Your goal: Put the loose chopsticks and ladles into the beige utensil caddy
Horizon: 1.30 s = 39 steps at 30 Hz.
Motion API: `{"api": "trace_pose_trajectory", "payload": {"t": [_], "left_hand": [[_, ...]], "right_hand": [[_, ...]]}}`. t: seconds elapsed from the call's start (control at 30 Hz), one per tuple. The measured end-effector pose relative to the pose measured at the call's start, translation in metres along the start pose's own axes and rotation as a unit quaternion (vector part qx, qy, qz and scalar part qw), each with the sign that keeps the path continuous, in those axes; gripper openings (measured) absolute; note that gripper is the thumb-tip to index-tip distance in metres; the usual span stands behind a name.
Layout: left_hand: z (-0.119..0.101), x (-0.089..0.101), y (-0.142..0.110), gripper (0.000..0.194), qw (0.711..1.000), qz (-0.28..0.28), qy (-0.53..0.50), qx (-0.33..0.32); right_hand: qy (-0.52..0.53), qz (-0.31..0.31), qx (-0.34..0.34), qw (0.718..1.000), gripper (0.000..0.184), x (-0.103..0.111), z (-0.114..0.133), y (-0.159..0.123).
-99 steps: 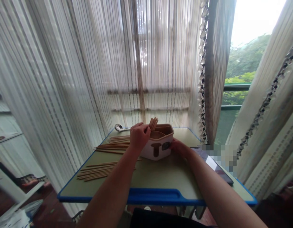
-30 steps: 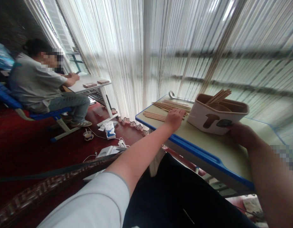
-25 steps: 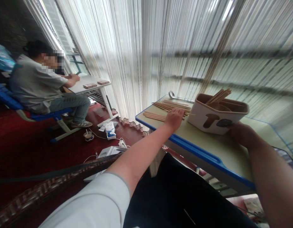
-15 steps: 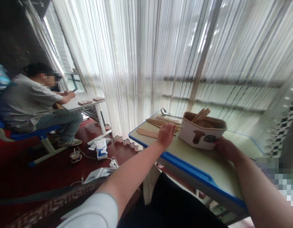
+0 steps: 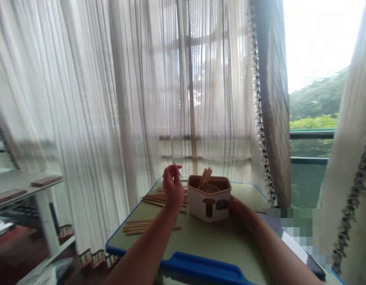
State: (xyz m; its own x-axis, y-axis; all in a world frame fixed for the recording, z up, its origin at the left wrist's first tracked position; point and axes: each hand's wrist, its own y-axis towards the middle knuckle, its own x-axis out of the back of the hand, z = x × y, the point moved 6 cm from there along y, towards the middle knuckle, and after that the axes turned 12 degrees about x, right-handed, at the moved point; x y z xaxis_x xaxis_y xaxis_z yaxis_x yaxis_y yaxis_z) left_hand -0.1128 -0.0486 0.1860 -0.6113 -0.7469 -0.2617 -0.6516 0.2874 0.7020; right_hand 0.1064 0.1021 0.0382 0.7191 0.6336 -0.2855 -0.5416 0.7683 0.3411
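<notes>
My left hand point(image 5: 173, 186) is raised above the table, just left of a white-and-brown utensil holder point(image 5: 208, 206). Its fingers are closed on a thin chopstick point(image 5: 177, 168) that points upward. My right hand point(image 5: 239, 208) grips the holder's right side, with its fingertips partly hidden. Inside the holder, a bundle of chopsticks point(image 5: 204, 177) leans against the left part, beside a brown inner divider. More loose chopsticks point(image 5: 153, 199) lie under and behind my left hand. A smaller row of chopsticks point(image 5: 138, 226) lies nearer the table's left edge.
The pale table point(image 5: 212, 247) has a blue rim and a blue front tray edge. A dark flat device point(image 5: 302, 247) lies at its right side. Sheer curtains point(image 5: 135, 99) hang close behind. Another table point(image 5: 10, 182) with brown flat pieces stands at the left.
My view has turned right, so the seated person has left the picture. My left hand has risen from the loose chopsticks with one in its fingers. My right hand stays at the holder.
</notes>
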Motion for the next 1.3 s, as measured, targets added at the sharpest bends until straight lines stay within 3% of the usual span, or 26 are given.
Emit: {"api": "trace_pose_trajectory", "payload": {"t": [0.13,0.3,0.43,0.57,0.7,0.83,1.03,1.17,1.3], "left_hand": [[0.007,-0.027,0.011,0.023,0.993,0.038,-0.093,0.058],[0.046,-0.048,-0.005,0.021,0.985,0.135,-0.040,0.099],[0.067,-0.050,-0.021,0.015,0.979,0.177,0.094,0.044],[0.069,-0.056,-0.025,0.011,0.958,0.229,0.165,-0.050],[0.065,-0.050,-0.024,0.012,0.959,0.196,0.189,-0.079],[0.047,-0.039,-0.032,0.018,0.963,0.157,0.180,-0.123],[0.036,-0.048,-0.052,0.019,0.928,0.230,0.229,-0.184],[0.045,-0.048,-0.050,0.023,0.937,0.197,0.235,-0.170],[0.057,-0.039,-0.041,0.019,0.966,0.119,0.201,-0.109]], "right_hand": [[-0.009,0.003,0.014,1.000,0.054,0.002,0.000,0.006],[-0.008,0.028,0.019,0.999,0.052,0.005,-0.001,0.007],[0.006,0.026,0.017,1.000,0.051,0.005,0.000,0.005],[-0.013,-0.005,0.006,1.000,0.050,0.006,0.002,0.002],[-0.017,-0.005,-0.001,1.000,0.051,0.003,0.004,-0.001],[-0.017,-0.005,-0.005,1.000,0.051,0.003,0.004,-0.002],[-0.019,-0.009,0.000,1.000,0.051,0.004,0.005,-0.002],[-0.021,-0.019,-0.003,1.000,0.051,0.005,0.004,-0.003],[-0.024,-0.017,0.002,1.000,0.052,0.006,0.003,-0.003]]}}
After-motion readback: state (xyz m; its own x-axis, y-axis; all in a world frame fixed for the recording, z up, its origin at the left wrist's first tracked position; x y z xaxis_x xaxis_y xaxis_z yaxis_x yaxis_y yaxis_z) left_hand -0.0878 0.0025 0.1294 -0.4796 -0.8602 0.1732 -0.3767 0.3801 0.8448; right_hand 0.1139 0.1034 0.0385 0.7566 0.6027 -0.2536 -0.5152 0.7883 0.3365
